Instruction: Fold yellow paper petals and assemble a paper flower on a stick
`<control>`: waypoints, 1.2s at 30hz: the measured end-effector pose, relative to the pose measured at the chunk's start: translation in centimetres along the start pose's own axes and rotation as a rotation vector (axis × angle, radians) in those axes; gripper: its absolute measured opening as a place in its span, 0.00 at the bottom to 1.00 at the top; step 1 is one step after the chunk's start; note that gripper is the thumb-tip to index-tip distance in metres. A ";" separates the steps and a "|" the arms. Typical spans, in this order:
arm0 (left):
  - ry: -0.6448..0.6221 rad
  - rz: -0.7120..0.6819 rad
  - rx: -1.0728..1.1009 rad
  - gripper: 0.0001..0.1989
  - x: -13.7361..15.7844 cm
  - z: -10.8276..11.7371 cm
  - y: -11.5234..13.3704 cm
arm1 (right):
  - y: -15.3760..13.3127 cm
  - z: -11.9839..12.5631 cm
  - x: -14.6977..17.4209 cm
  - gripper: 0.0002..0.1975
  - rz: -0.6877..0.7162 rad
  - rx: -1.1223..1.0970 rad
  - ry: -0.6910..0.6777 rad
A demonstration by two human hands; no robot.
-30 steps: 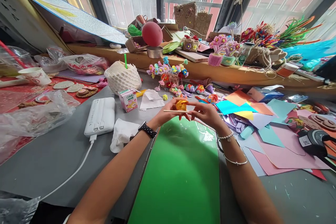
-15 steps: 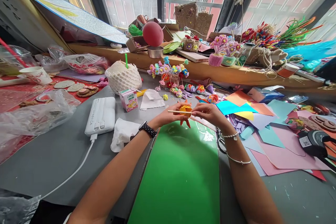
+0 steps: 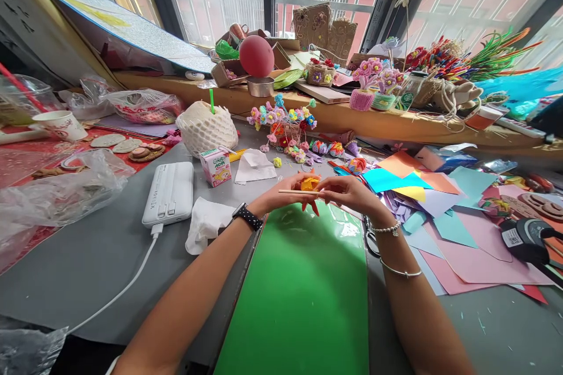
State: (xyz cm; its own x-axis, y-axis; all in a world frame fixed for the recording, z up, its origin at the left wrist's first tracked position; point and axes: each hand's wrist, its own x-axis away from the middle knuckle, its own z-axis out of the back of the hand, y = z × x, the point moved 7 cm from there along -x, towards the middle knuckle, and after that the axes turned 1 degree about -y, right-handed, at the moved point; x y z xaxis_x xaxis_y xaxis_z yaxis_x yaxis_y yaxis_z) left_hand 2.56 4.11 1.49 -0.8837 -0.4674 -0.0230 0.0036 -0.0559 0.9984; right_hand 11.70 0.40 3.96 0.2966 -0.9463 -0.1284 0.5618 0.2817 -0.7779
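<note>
An orange and yellow paper flower (image 3: 309, 184) is held in my left hand (image 3: 281, 192), above the far end of a glossy green mat (image 3: 303, 293). Its pointed orange petals stick out below and above the fingers. My right hand (image 3: 345, 192) is closed on a thin pale wooden stick (image 3: 299, 192), which lies level across the front of the flower. The right fingertips are close against the flower's right side; whether they also touch it I cannot tell.
Coloured paper sheets (image 3: 475, 240) and scissors (image 3: 372, 243) lie to the right. On the left are a white power bank (image 3: 168, 194) with a cable, crumpled tissue (image 3: 206, 222) and a small box (image 3: 215, 168). Behind stand a wrapped coconut (image 3: 206, 132) and craft flowers (image 3: 285, 123).
The stick has dropped slightly and tilted a little, so more of the yellow centre shows. My right hand has shifted slightly left and down. The left hand stays nearly where it was.
</note>
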 end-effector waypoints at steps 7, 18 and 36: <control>0.037 0.010 0.001 0.23 0.1 0.1 0.2 | -0.2 0.4 -0.2 0.13 0.037 0.067 0.091; 0.038 0.041 0.158 0.23 0.1 0.6 -0.9 | -1.4 0.2 -0.2 0.09 0.220 0.350 0.383; 0.491 0.039 0.092 0.25 0.9 4.7 -0.3 | -0.5 0.6 -0.3 0.11 0.160 0.467 0.479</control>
State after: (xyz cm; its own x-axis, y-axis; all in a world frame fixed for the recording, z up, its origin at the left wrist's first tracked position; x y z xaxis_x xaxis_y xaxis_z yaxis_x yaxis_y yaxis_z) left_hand -0.46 7.80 1.44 -0.5589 -0.8291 0.0148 -0.0286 0.0371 0.9989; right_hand 11.76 0.59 4.78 0.0901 -0.8231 -0.5607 0.8456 0.3607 -0.3936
